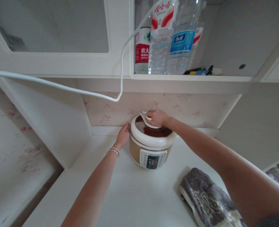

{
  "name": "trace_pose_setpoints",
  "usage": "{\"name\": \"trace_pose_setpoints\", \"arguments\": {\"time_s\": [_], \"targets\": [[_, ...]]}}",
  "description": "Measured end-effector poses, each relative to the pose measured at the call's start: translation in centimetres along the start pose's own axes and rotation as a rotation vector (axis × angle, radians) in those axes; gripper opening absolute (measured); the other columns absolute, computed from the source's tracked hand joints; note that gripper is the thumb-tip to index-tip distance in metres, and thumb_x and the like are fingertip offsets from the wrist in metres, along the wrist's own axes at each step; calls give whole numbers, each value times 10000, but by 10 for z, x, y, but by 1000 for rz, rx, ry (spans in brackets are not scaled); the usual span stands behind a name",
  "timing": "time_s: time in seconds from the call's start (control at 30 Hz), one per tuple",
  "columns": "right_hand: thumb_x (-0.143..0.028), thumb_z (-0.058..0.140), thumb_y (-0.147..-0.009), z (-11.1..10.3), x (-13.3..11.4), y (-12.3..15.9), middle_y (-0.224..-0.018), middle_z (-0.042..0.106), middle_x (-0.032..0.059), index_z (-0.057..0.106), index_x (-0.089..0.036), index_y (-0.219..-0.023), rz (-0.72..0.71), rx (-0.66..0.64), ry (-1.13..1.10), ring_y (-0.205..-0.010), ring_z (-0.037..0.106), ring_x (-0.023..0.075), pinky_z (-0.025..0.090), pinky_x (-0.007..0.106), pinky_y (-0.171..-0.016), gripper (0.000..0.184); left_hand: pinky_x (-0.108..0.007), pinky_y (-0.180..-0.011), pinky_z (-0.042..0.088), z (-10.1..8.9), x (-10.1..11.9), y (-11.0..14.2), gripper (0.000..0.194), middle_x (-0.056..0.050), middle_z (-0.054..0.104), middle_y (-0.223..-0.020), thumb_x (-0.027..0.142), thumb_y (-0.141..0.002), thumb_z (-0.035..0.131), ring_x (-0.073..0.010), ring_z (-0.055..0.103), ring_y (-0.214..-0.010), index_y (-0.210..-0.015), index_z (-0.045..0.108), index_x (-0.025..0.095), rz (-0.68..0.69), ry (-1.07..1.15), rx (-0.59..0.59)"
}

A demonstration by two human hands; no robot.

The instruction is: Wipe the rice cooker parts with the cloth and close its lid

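Note:
An electric pressure cooker (pixel 135 148) with a beige body, a white rim and a dark brown lid top stands upright on the white counter. Its front control panel (pixel 153 159) faces me. My right hand (pixel 157 118) is wrapped round the pale lid handle (pixel 151 125) on top; the palm side is hidden. Against the cooker's left side lies my left hand (pixel 123 135), fingers stretched along the rim, a silver bangle on the wrist. The far fingertips of that hand are partly hidden behind the cooker.
A folded grey patterned cloth (pixel 206 192) lies on the counter (pixel 130 195) at the lower right. Above, an open shelf (pixel 191 78) bears several plastic bottles (pixel 161 47) and small items. A white cable (pixel 82 91) hangs across the upper left, before the cabinet door (pixel 120 64).

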State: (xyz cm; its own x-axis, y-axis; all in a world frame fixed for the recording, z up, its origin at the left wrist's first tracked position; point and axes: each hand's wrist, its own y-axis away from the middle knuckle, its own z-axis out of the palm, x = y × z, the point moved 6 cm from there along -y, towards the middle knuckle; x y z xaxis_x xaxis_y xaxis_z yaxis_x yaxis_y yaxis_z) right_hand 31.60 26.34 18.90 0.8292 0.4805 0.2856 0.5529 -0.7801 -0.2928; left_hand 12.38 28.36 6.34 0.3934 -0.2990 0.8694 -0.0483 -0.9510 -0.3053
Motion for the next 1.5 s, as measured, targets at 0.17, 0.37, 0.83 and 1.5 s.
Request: {"name": "trace_pose_setpoints", "arguments": {"time_s": [0.17, 0.37, 0.83, 1.5], "targets": [[-422, 381, -899, 0, -1, -11, -1105, 659, 117, 625, -188, -1078, 23, -54, -11, -962, 608, 252, 393, 316, -787, 383, -336, -1145, 222, -2, 6, 1, 493, -48, 446, -1429, 279, -899, 374, -192, 380, -1339, -1366, 476, 160, 11, -4, 4], [-429, 374, -901, 0, -6, -23, -1095, 662, 124, 639, -187, -1049, 1, -42, -16, -952, 610, 251, 395, 321, -787, 388, -325, -1112, 289, -3, 11, 3, 472, 24, 524, -1367, 243, -886, 371, -172, 457, -1279, -1337, 510, 263, 69, 8, -13], [-361, 395, -899, 2, 8, -10, -885, 677, 88, 645, -169, -941, -232, 144, -53, -788, 604, 191, 384, 282, -721, 318, -329, -1138, 225, 0, -6, -5, 496, -76, 453, -1423, 276, -898, 372, -184, 392, -1331, -1365, 476, 145, 49, 10, 5], [-377, 400, -890, 4, -4, -7, -934, 680, 97, 633, -163, -957, -182, 144, 10, -807, 607, 200, 365, 280, -686, 323, -326, -1124, 263, 1, -1, -5, 490, -62, 485, -1403, 237, -891, 357, -186, 423, -1308, -1359, 481, 166, 35, -40, 25]]}}
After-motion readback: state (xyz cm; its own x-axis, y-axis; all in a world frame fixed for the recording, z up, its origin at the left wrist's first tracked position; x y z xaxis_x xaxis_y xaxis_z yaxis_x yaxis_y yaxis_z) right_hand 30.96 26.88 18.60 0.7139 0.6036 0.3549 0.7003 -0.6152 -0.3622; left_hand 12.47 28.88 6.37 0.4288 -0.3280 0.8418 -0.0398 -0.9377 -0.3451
